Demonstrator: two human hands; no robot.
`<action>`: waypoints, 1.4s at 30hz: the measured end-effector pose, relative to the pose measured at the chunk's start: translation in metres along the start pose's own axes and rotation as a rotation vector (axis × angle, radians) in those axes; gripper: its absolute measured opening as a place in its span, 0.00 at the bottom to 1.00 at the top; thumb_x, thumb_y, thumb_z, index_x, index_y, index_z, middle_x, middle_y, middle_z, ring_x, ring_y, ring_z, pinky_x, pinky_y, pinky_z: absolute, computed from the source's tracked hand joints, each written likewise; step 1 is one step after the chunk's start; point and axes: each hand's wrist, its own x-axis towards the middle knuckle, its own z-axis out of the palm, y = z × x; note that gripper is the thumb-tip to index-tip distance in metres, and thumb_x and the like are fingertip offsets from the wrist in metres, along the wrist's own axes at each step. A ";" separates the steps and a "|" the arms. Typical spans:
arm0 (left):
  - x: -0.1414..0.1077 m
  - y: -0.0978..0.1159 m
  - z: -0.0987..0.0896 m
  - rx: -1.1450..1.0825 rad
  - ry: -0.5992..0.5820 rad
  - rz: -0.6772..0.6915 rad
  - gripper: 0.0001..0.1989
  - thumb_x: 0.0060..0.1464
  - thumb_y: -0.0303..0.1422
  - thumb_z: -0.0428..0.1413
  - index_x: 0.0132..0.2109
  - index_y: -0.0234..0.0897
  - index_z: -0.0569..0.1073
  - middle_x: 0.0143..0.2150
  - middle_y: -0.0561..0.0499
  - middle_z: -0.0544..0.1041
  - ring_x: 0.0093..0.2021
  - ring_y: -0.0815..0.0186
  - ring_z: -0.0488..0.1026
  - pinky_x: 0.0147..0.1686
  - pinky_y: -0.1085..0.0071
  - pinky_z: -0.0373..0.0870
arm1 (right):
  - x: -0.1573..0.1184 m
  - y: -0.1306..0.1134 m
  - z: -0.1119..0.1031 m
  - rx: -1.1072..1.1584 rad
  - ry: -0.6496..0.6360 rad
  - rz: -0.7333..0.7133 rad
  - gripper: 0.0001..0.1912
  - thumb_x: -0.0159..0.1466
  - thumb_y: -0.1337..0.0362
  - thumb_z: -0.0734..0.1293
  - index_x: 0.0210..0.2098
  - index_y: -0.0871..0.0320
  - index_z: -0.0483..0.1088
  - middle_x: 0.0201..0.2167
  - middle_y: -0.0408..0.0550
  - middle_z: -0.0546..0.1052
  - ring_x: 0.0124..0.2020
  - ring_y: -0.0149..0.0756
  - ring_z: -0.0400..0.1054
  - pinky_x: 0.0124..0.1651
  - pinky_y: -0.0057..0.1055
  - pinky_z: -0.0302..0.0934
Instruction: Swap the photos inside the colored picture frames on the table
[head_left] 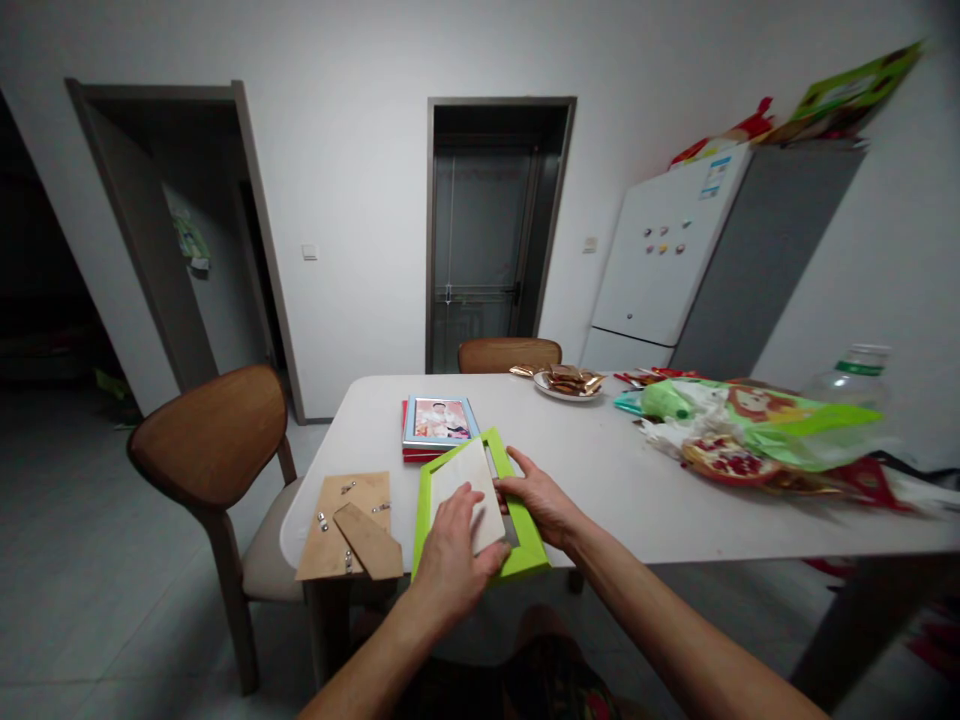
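Observation:
A lime green picture frame [532, 545] is held at the table's front edge. Inside its opening lies a white card [469, 465], tilted relative to the frame. My left hand [454, 550] rests on the card with its fingers spread and its thumb by the lower edge. My right hand [544, 500] grips the frame's right side, its fingers partly hidden. To the left lies a brown backing board [330, 500] with metal clips and a stand leg [371, 545]. Behind the green frame, a blue-edged framed photo [441, 420] sits on a red one [418, 455].
The white table [592, 490] bears a plate of wrapped snacks [568, 382] at the back and green plastic bags [795, 420], an opened pomegranate [727, 460] and a clear bottle [851, 380] at the right. Wooden chairs stand left [217, 430] and behind [510, 354].

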 end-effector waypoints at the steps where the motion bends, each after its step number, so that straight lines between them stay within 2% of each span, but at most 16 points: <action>1: 0.003 0.006 0.004 0.018 0.010 0.044 0.24 0.43 0.29 0.53 0.50 0.35 0.61 0.53 0.43 0.63 0.54 0.59 0.58 0.53 0.60 0.55 | -0.001 -0.002 0.001 -0.010 -0.013 -0.006 0.41 0.48 0.71 0.63 0.58 0.57 0.40 0.20 0.39 0.69 0.16 0.25 0.60 0.21 0.24 0.57; 3: 0.008 0.012 0.002 0.063 0.040 0.124 0.23 0.43 0.24 0.51 0.49 0.36 0.61 0.49 0.45 0.66 0.51 0.61 0.60 0.52 0.62 0.57 | 0.002 -0.001 -0.003 -0.058 -0.029 -0.018 0.41 0.49 0.68 0.64 0.58 0.58 0.41 0.21 0.40 0.69 0.16 0.26 0.61 0.22 0.24 0.57; 5: 0.009 0.009 -0.010 0.090 0.105 0.133 0.22 0.43 0.22 0.48 0.49 0.36 0.61 0.43 0.47 0.68 0.46 0.63 0.64 0.48 0.65 0.61 | 0.008 0.006 -0.012 -0.158 -0.023 -0.033 0.41 0.48 0.68 0.64 0.58 0.60 0.42 0.21 0.40 0.70 0.18 0.27 0.62 0.23 0.24 0.57; 8: 0.003 -0.011 -0.036 0.106 0.283 -0.028 0.21 0.45 0.23 0.46 0.49 0.36 0.60 0.40 0.47 0.68 0.39 0.64 0.67 0.41 0.67 0.66 | 0.023 0.026 -0.031 -0.439 0.073 -0.055 0.36 0.48 0.69 0.63 0.56 0.64 0.50 0.20 0.40 0.70 0.18 0.26 0.62 0.22 0.22 0.54; 10: -0.006 -0.032 -0.051 0.124 0.363 -0.143 0.19 0.44 0.24 0.47 0.47 0.36 0.61 0.41 0.47 0.69 0.41 0.63 0.68 0.42 0.66 0.65 | 0.031 0.040 -0.042 -0.689 0.175 -0.070 0.30 0.49 0.69 0.61 0.53 0.65 0.57 0.21 0.42 0.71 0.20 0.27 0.62 0.23 0.22 0.53; 12: -0.019 -0.054 -0.060 0.142 0.363 -0.244 0.17 0.44 0.26 0.48 0.45 0.35 0.61 0.42 0.46 0.69 0.43 0.61 0.67 0.43 0.65 0.64 | 0.037 0.052 -0.049 -0.920 0.243 -0.095 0.25 0.50 0.67 0.60 0.49 0.64 0.63 0.23 0.44 0.72 0.22 0.29 0.64 0.25 0.23 0.53; 15: -0.037 -0.078 -0.062 0.193 0.292 -0.384 0.16 0.46 0.29 0.48 0.45 0.36 0.62 0.42 0.46 0.71 0.43 0.60 0.69 0.41 0.65 0.65 | 0.039 0.062 -0.053 -1.094 0.273 -0.120 0.22 0.51 0.65 0.60 0.45 0.63 0.67 0.27 0.49 0.74 0.29 0.34 0.66 0.30 0.26 0.54; 20: -0.050 -0.084 -0.061 0.361 0.175 -0.455 0.16 0.48 0.31 0.47 0.46 0.37 0.62 0.41 0.47 0.72 0.42 0.60 0.69 0.41 0.66 0.63 | 0.037 0.070 -0.049 -1.249 0.299 -0.129 0.23 0.52 0.62 0.59 0.46 0.63 0.66 0.38 0.54 0.73 0.39 0.39 0.66 0.37 0.29 0.55; 24: -0.050 -0.080 -0.063 0.522 0.123 -0.393 0.14 0.49 0.31 0.47 0.44 0.36 0.65 0.42 0.46 0.72 0.44 0.59 0.67 0.42 0.65 0.61 | 0.038 0.073 -0.050 -1.306 0.298 -0.133 0.22 0.52 0.62 0.59 0.46 0.63 0.66 0.40 0.55 0.72 0.40 0.40 0.66 0.38 0.30 0.55; 28: -0.051 -0.076 -0.066 0.663 0.067 -0.353 0.14 0.48 0.32 0.47 0.43 0.34 0.67 0.39 0.44 0.72 0.44 0.56 0.66 0.42 0.60 0.61 | 0.038 0.074 -0.051 -1.307 0.301 -0.148 0.23 0.53 0.62 0.58 0.46 0.63 0.65 0.40 0.55 0.71 0.39 0.40 0.66 0.39 0.30 0.55; 31: -0.051 -0.069 -0.062 0.655 0.004 -0.260 0.18 0.46 0.31 0.48 0.47 0.33 0.65 0.48 0.42 0.68 0.50 0.57 0.62 0.48 0.59 0.58 | 0.036 0.073 -0.044 -1.302 0.326 -0.293 0.22 0.53 0.64 0.58 0.47 0.65 0.65 0.40 0.56 0.70 0.42 0.40 0.63 0.43 0.31 0.54; 34: -0.050 -0.060 -0.049 0.582 -0.151 -0.089 0.26 0.42 0.28 0.50 0.52 0.35 0.61 0.58 0.43 0.58 0.57 0.58 0.53 0.54 0.59 0.51 | 0.033 0.071 -0.029 -1.233 0.293 -0.477 0.21 0.53 0.66 0.58 0.45 0.66 0.66 0.40 0.55 0.70 0.43 0.38 0.62 0.47 0.30 0.52; 37: -0.046 -0.056 -0.032 0.573 -0.277 -0.021 0.28 0.40 0.23 0.49 0.53 0.35 0.61 0.58 0.44 0.58 0.58 0.57 0.52 0.56 0.57 0.49 | 0.028 0.070 -0.012 -1.112 0.207 -0.512 0.20 0.53 0.67 0.58 0.44 0.66 0.66 0.40 0.55 0.70 0.40 0.37 0.63 0.45 0.31 0.55; 40: -0.042 -0.061 -0.023 0.586 -0.261 -0.002 0.24 0.44 0.20 0.44 0.51 0.32 0.64 0.55 0.43 0.63 0.56 0.59 0.57 0.54 0.59 0.54 | 0.022 0.068 -0.001 -0.987 0.146 -0.491 0.19 0.52 0.67 0.59 0.42 0.64 0.67 0.39 0.53 0.71 0.35 0.35 0.65 0.42 0.31 0.58; 42: -0.038 -0.067 -0.026 0.549 -0.168 0.034 0.23 0.47 0.20 0.42 0.51 0.32 0.64 0.54 0.43 0.65 0.55 0.60 0.59 0.53 0.60 0.57 | 0.018 0.064 0.005 -0.892 0.129 -0.497 0.18 0.51 0.67 0.59 0.41 0.63 0.68 0.37 0.51 0.72 0.33 0.34 0.65 0.41 0.32 0.58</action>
